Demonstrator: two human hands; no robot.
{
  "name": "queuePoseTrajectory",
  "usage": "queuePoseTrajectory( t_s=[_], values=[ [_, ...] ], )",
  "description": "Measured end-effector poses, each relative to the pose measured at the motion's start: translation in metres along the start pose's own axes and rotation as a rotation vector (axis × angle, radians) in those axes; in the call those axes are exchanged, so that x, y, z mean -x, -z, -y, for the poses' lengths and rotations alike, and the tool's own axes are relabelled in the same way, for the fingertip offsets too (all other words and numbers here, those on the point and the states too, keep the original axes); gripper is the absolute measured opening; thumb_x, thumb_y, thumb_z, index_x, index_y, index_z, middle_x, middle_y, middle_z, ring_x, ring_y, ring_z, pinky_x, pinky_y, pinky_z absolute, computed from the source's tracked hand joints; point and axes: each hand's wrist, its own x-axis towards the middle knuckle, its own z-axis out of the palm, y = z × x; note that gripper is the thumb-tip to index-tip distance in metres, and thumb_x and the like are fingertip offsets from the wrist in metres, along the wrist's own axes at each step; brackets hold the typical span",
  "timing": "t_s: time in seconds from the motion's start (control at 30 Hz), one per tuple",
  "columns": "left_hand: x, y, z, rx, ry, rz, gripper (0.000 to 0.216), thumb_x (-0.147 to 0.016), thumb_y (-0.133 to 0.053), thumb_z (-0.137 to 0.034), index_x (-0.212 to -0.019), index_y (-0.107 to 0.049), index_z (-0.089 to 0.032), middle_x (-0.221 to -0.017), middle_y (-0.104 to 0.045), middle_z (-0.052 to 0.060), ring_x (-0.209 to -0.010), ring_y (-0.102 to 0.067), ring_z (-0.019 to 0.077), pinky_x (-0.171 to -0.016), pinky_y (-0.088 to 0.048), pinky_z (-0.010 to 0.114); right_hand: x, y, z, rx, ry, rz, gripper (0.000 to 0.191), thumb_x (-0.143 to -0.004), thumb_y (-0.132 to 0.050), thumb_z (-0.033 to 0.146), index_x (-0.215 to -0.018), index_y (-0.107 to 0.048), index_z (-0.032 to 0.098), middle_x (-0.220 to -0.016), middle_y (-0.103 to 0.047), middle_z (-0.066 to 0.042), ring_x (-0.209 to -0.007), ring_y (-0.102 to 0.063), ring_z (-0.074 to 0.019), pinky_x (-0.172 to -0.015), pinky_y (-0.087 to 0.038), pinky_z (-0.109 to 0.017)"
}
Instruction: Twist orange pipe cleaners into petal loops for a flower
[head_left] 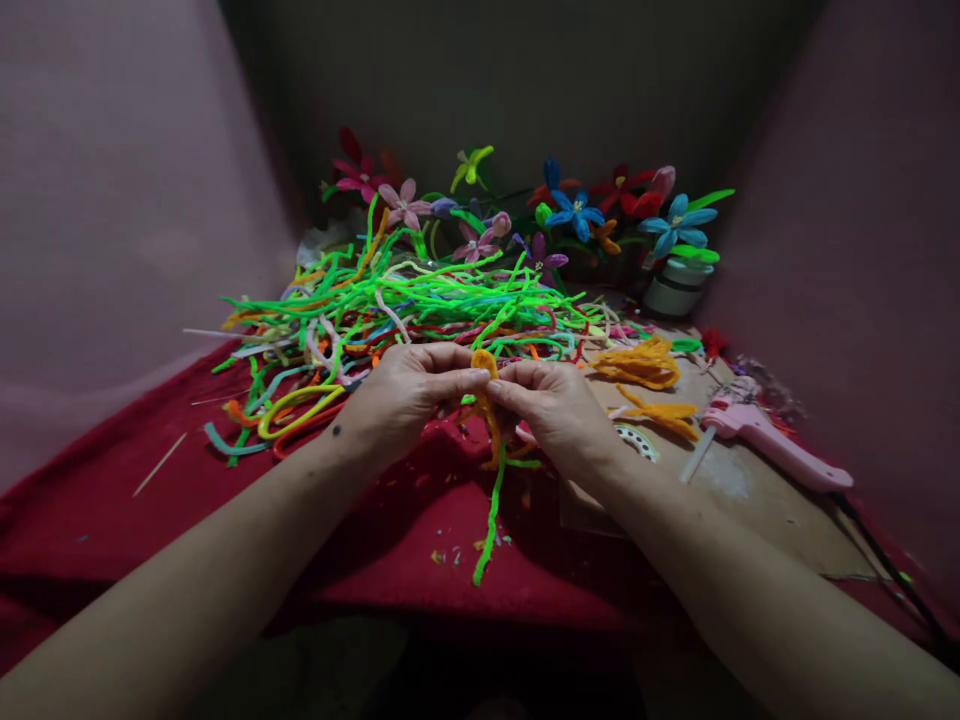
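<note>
Both hands meet at the middle of the view, above the near part of the red cloth. My left hand (409,392) pinches an orange pipe cleaner (484,364) between thumb and forefinger. From the other side my right hand (553,408) pinches the same piece just below its rounded, folded top. An orange length hangs down between the hands. Below it dangles a bright green pipe cleaner (491,530); whether the two are joined is hidden by the fingers. The other fingers of both hands are curled in.
A heap of green and mixed pipe cleaners (450,295) lies behind the hands. Pipe cleaner flowers (576,213) stand at the back, near a jar (677,288). On cardboard (780,520) at right are orange pipe cleaners (637,362) and a pink glue gun (780,435) with a cord.
</note>
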Motion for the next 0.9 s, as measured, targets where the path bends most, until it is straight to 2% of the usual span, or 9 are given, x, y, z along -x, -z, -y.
queuePoseTrajectory(
  t_s=[0.17, 0.37, 0.53, 0.73, 0.9],
  values=[
    [0.001, -0.005, -0.001, 0.040, -0.023, -0.062, 0.012, -0.069, -0.070, -0.025, -0.072, -0.066, -0.014, -0.061, -0.055, -0.002, -0.051, -0.042, 0.0042, -0.046, -0.030, 0.017, 0.001, -0.001, 0.001, 0.026, -0.005, 0.037, 0.030, -0.071, -0.063, 0.043, -0.061, -0.061, 0.015, -0.050, -0.050, 0.003, -0.044, -0.039, -0.0069, -0.043, -0.026, -0.022],
    [0.004, -0.012, -0.003, 0.044, -0.065, -0.138, 0.012, -0.069, -0.069, -0.024, -0.074, -0.065, -0.013, -0.059, -0.053, -0.003, -0.049, -0.039, 0.0035, -0.044, -0.028, 0.017, 0.002, -0.003, 0.001, 0.030, 0.025, 0.029, 0.022, -0.075, -0.055, 0.029, -0.058, -0.057, 0.015, -0.052, -0.051, 0.003, -0.046, -0.041, -0.0067, -0.045, -0.030, -0.021],
    [0.004, -0.014, -0.005, 0.049, -0.078, -0.099, 0.012, -0.071, -0.068, -0.024, -0.073, -0.065, -0.013, -0.059, -0.056, -0.002, -0.047, -0.042, 0.0039, -0.043, -0.030, 0.016, 0.003, -0.005, 0.003, 0.110, 0.050, -0.026, 0.021, -0.076, -0.048, 0.021, -0.059, -0.058, 0.014, -0.050, -0.049, 0.004, -0.046, -0.040, -0.0063, -0.045, -0.030, -0.020],
    [0.004, -0.012, -0.007, -0.068, -0.104, -0.073, 0.012, -0.070, -0.068, -0.025, -0.074, -0.065, -0.013, -0.060, -0.058, -0.002, -0.047, -0.045, 0.0049, -0.044, -0.033, 0.017, 0.005, -0.007, 0.003, 0.080, 0.084, 0.002, 0.023, -0.076, -0.044, 0.021, -0.057, -0.056, 0.014, -0.052, -0.051, 0.003, -0.047, -0.043, -0.0066, -0.046, -0.033, -0.020],
    [0.007, -0.018, -0.006, -0.262, -0.172, -0.135, 0.009, -0.075, -0.060, -0.021, -0.071, -0.060, -0.013, -0.057, -0.055, -0.003, -0.050, -0.047, 0.0065, -0.045, -0.034, 0.018, 0.004, -0.007, 0.001, 0.248, 0.102, -0.031, 0.023, -0.073, -0.042, 0.019, -0.055, -0.056, 0.015, -0.052, -0.056, 0.001, -0.047, -0.047, -0.0084, -0.047, -0.034, -0.021]
  ],
)
